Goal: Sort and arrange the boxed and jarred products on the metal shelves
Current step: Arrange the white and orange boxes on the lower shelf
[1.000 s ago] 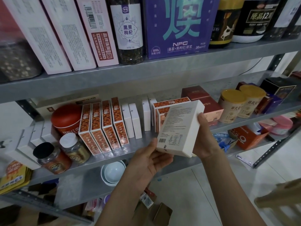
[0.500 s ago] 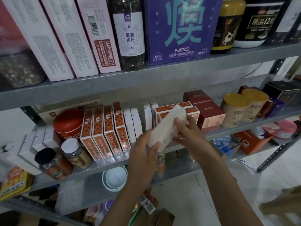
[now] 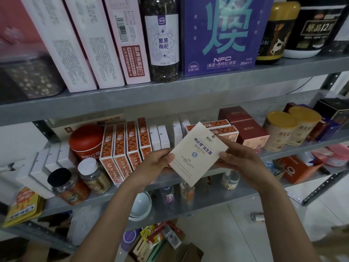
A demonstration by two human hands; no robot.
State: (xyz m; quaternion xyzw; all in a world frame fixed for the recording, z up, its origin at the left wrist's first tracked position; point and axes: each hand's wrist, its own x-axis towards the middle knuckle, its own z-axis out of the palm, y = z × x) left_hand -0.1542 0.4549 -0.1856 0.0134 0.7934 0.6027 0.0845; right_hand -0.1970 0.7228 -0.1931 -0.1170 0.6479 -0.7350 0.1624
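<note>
A flat cream box [image 3: 196, 154] with blue print is held tilted in front of the middle metal shelf [image 3: 170, 178]. My left hand [image 3: 155, 163] grips its left edge with the thumb on the front face. My right hand [image 3: 238, 163] holds its right edge from behind. Behind the box stand several orange-patterned boxes [image 3: 124, 148] and thin white boxes [image 3: 159, 139] in a row. Two more orange boxes [image 3: 223, 129] lie stacked to the right.
Dark red boxes [image 3: 243, 127] and two yellow-lidded jars [image 3: 290, 129] stand right of the hands. A red tin [image 3: 86, 140] and two jars [image 3: 79, 182] are at left. The upper shelf [image 3: 170, 91] holds tall boxes, a bottle and jars. A carton of goods [image 3: 160, 244] sits on the floor.
The cream box has been turned over in both hands: first its back with the barcode showed, then its narrow side, now its printed front faces me.
</note>
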